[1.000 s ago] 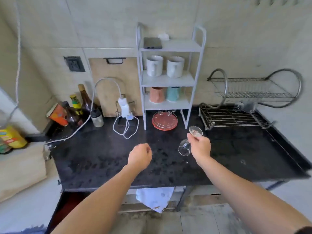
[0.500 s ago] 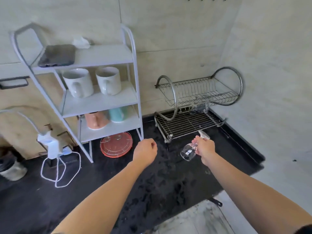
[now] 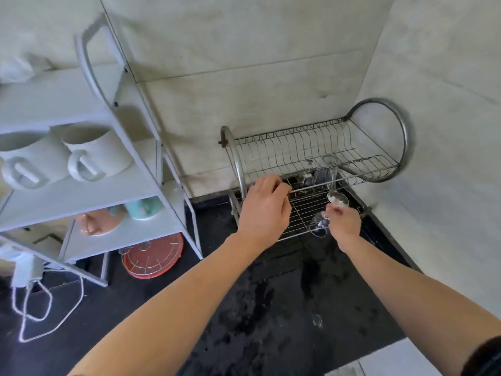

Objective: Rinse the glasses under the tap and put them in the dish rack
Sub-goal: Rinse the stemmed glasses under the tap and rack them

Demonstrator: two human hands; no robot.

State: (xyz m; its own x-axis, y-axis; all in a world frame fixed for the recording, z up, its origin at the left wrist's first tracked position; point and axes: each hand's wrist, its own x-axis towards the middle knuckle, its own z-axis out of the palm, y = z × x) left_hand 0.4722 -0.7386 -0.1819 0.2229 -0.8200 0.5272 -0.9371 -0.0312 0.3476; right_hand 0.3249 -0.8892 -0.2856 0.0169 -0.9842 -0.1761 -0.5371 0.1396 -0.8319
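Right hand pinches a glass by its stem over the rack, at the counter's back right corner. Left hand curls at the rack's left end; whether it grips is unclear.

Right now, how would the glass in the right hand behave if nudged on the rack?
Likely fragile: the glass is thin, clear, with a stem. Probably slippery, as the counter looks wet. Its small foot could tip on the open wires of the rack.

Probably a home kitchen: wire dish rack on black counter, mugs on white shelf.
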